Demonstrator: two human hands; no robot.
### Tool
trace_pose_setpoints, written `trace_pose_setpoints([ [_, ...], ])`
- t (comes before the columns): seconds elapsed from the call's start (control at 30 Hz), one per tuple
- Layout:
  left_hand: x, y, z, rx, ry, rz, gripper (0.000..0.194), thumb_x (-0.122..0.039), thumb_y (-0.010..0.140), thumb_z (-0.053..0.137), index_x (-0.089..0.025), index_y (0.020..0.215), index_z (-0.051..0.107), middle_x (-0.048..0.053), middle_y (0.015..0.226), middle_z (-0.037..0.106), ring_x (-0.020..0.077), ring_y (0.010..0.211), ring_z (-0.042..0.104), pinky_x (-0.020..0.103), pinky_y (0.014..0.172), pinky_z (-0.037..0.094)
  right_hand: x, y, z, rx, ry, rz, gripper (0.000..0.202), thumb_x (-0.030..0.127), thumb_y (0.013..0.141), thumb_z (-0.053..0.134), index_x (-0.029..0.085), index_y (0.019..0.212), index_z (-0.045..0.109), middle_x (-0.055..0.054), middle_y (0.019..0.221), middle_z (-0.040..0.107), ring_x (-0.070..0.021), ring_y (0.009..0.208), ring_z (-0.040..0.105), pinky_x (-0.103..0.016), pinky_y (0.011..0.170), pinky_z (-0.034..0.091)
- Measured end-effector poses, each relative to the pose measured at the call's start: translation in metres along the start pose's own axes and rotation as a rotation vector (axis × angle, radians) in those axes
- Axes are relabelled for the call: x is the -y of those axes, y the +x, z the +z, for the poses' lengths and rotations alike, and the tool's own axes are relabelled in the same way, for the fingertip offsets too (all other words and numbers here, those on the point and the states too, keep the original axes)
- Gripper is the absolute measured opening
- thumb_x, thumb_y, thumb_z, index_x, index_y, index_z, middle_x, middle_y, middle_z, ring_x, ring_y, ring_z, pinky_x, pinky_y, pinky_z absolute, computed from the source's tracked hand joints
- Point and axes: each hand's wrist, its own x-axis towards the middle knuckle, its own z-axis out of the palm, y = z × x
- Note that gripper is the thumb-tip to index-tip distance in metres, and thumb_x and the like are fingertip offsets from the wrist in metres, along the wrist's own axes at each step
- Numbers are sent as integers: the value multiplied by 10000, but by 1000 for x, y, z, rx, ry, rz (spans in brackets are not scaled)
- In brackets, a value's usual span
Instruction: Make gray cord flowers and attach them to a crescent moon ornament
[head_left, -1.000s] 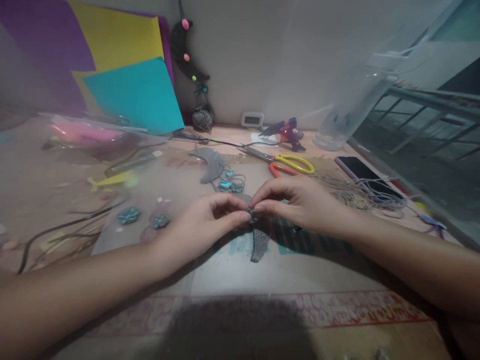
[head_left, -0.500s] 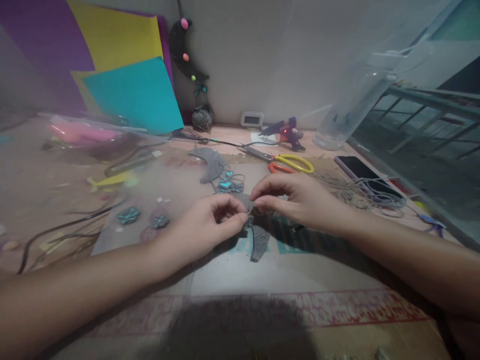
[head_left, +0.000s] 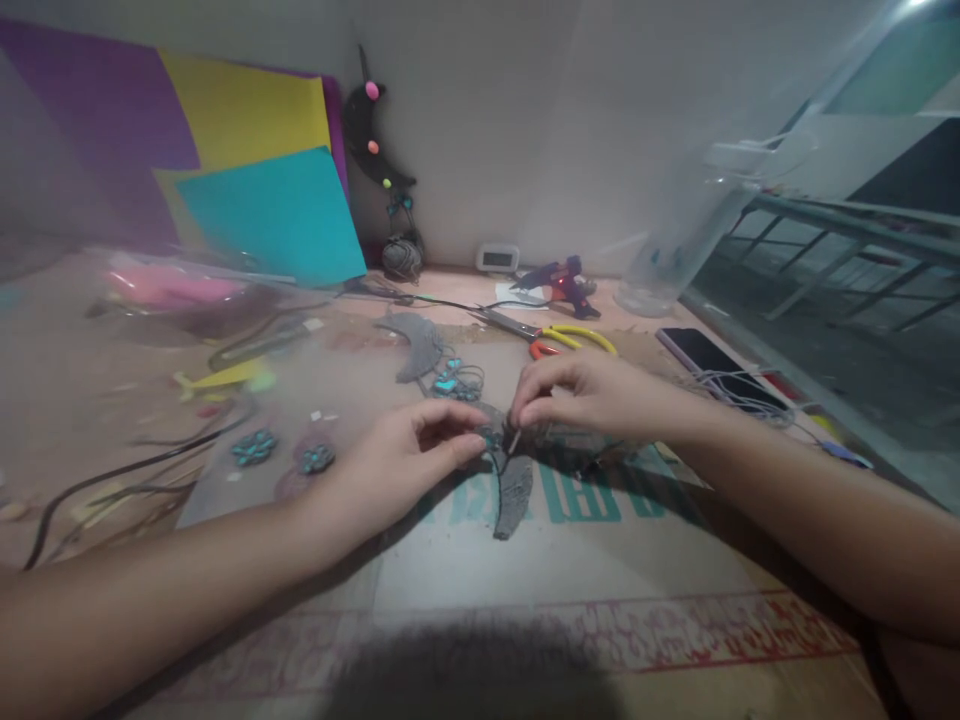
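Observation:
A grey yarn-wrapped crescent (head_left: 516, 495) lies on a pale sheet before me, its upper part partly hidden by my hands. My left hand (head_left: 412, 450) is at its inner edge, thumb and forefinger curled against the crescent beside a small teal ornament (head_left: 490, 438). From the right, my right hand (head_left: 574, 400) pinches a short grey cord end (head_left: 514, 443) just over the crescent. Behind my hands lies a second grey crescent (head_left: 416, 345), with teal pieces on looped cord (head_left: 454, 380) beside it.
Scissors (head_left: 517, 325) and a glue gun (head_left: 562, 280) lie behind my right hand. A phone (head_left: 720, 365) with loose cord over it is at right, near a clear jug (head_left: 660, 265). Two teal flowers (head_left: 253, 447) lie left. A decorated dark crescent (head_left: 364, 125) hangs against the wall.
My hands have separated slightly; the right has drawn a cord end over the crescent. More of the crescent and the teal print below shows. The view has tilted up a little.

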Motion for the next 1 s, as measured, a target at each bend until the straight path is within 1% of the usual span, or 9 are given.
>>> trace_pose_setpoints([
  [0.1,-2,1,-1,-13,-25,-28,221,-354,820,699,-188,967,706,9,813,689,134,707,583,262,651,443,2,-1,2,47,-149,-102,259,344,956,561,195,882,760,-56,967,727,-157,880,650,-285,830,480],
  [0.2,-2,1,0,-34,-46,-58,224,-357,795,708,-176,924,682,3,780,667,127,679,566,255,622,427,4,-3,-4,-111,-288,-79,262,333,972,523,194,937,742,-64,984,728,-171,900,645,-287,818,462],
  [0.3,-2,1,0,-31,-72,-79,240,-373,776,706,-168,891,655,7,773,657,135,690,583,253,618,426,0,-5,-22,-381,-391,63,242,376,936,564,175,865,679,-47,814,696,-163,737,603,-274,676,425],
  [0.37,-1,2,1,-19,-94,-88,257,-388,769,703,-163,877,639,11,776,654,136,691,589,247,609,421,-7,-6,-39,-523,-350,150,290,417,931,556,174,788,621,-27,705,649,-146,641,559,-265,622,401],
  [0.47,-1,3,1,-17,-96,-99,285,-409,769,695,-161,885,618,2,741,638,114,626,548,234,561,389,-21,-9,-66,-589,-285,305,286,394,926,549,178,753,618,-30,688,653,-147,638,575,-267,640,424],
  [0.57,-1,5,1,-41,-75,-102,282,-416,772,676,-169,876,588,-12,696,614,107,587,514,232,540,372,-36,-13,-85,-649,-431,461,125,279,870,610,179,858,685,-56,819,712,-180,746,626,-279,695,442],
  [0.7,0,7,-1,-79,-56,-58,246,-395,768,651,-188,840,539,-32,660,565,110,584,506,234,546,368,-57,-14,-89,-589,-603,550,239,363,886,607,180,993,716,-109,971,733,-240,838,654,-318,719,453],
  [0.87,0,9,-4,-78,-35,-36,249,-418,773,623,-196,798,512,-41,641,522,107,565,474,234,537,356,-89,10,-79,-432,-546,501,321,469,864,635,200,1018,717,-95,971,739,-238,815,668,-304,700,467],
  [1.0,0,9,-5,-61,-19,-42,275,-455,805,604,-195,787,517,-39,631,519,108,564,463,233,537,346,-118,37,-78,-508,-518,521,485,525,804,695,187,1151,654,-102,1021,730,-243,867,676,-303,740,493],
])
